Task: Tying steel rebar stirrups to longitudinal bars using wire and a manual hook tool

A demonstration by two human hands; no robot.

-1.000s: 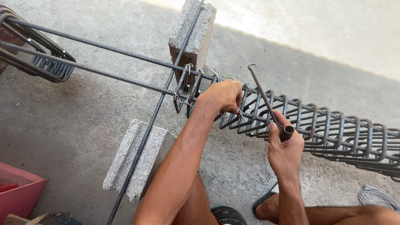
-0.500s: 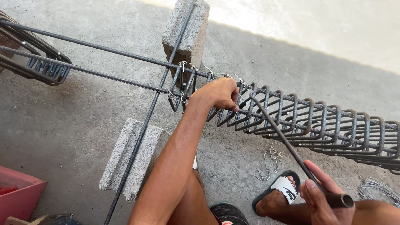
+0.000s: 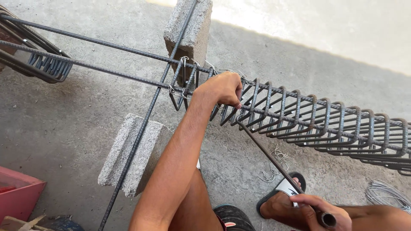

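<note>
My left hand (image 3: 221, 89) grips a stirrup of the rebar cage (image 3: 317, 124), a long row of dark bent steel stirrups threaded on ribbed bars. Thin tie wire loops (image 3: 186, 60) sit on the stirrups just left of that hand. My right hand (image 3: 322, 211), at the bottom right, holds the tubular handle of a long hooked tying tool (image 3: 269, 156). The tool's rod runs up and left, and its tip meets the cage just under my left hand's fingers.
Two grey concrete blocks (image 3: 192, 32) (image 3: 128, 152) carry a cross bar (image 3: 145, 119) under the long bars. More stirrups (image 3: 40, 64) hang at the far left. Loose wire ties (image 3: 274, 164) lie by my sandalled foot (image 3: 280, 196). A wire coil (image 3: 387, 194) and a red box (image 3: 19, 194) sit at the edges.
My right hand swung the tool down from upright above the cage, pulling back towards my foot, so the hook now reaches the cage from below. My left hand stayed on the stirrup.
</note>
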